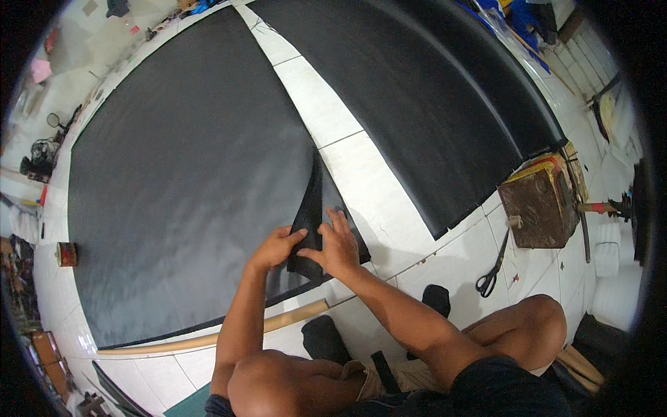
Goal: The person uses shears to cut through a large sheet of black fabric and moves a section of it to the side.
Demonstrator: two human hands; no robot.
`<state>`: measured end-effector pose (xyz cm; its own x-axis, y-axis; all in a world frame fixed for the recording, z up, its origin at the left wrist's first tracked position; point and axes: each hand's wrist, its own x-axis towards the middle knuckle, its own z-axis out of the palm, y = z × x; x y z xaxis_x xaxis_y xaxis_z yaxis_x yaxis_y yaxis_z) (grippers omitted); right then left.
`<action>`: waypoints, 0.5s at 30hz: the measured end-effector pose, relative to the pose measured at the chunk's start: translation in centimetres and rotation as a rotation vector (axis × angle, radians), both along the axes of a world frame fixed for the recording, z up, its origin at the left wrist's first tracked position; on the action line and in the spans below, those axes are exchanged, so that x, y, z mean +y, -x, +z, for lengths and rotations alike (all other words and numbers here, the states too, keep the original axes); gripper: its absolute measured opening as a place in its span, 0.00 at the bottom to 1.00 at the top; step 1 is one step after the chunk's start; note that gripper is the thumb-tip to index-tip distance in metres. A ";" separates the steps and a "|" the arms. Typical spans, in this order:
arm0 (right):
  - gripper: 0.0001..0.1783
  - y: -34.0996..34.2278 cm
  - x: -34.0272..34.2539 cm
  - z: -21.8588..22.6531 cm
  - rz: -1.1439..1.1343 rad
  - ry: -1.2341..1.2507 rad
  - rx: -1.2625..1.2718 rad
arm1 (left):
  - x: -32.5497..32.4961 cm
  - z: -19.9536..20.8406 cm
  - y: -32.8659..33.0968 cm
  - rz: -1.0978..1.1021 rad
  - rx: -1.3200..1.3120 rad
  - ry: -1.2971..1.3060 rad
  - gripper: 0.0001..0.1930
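A large black sheet (187, 153), smooth like leatherette, lies across the left and middle of the tiled floor. Near its front right corner, a strip of its edge is turned up into a dark, matte flap (306, 229). My left hand (273, 248) is closed on the left side of this flap, thumb on top. Just to the right, my right hand (338, 247) rests against the flap with its thumb and fingers spread. What lies under its palm is hidden.
A second black sheet (431, 118) lies at the right beyond a white tile strip. Black-handled scissors (495, 267) lie near a brown block (535, 208). A cardboard-coloured tube (292, 317) runs along the front edge, and a small can (66, 254) stands at the left.
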<state>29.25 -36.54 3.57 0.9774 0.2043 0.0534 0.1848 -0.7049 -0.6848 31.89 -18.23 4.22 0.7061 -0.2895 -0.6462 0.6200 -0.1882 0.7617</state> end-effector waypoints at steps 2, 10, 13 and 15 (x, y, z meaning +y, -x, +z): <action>0.29 0.2 -1.0 -1.5 -0.019 -0.031 -0.031 | -0.7 1.0 0.0 0.011 -0.001 -0.007 0.15; 0.30 -0.8 -3.2 -1.6 -0.269 -0.404 0.080 | -0.5 -0.6 0.3 0.091 0.008 0.044 0.16; 0.35 -0.6 -1.1 0.0 -0.167 -0.221 -0.032 | 0.6 -0.6 0.2 0.005 0.007 -0.024 0.17; 0.36 0.1 0.0 0.2 0.023 0.075 -0.053 | 0.5 -0.5 0.2 -0.005 0.005 0.012 0.17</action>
<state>29.16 -36.57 3.80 0.9687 0.2321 0.0883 0.2359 -0.7490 -0.6192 31.64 -17.71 3.72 0.7016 -0.3004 -0.6462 0.6227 -0.1824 0.7609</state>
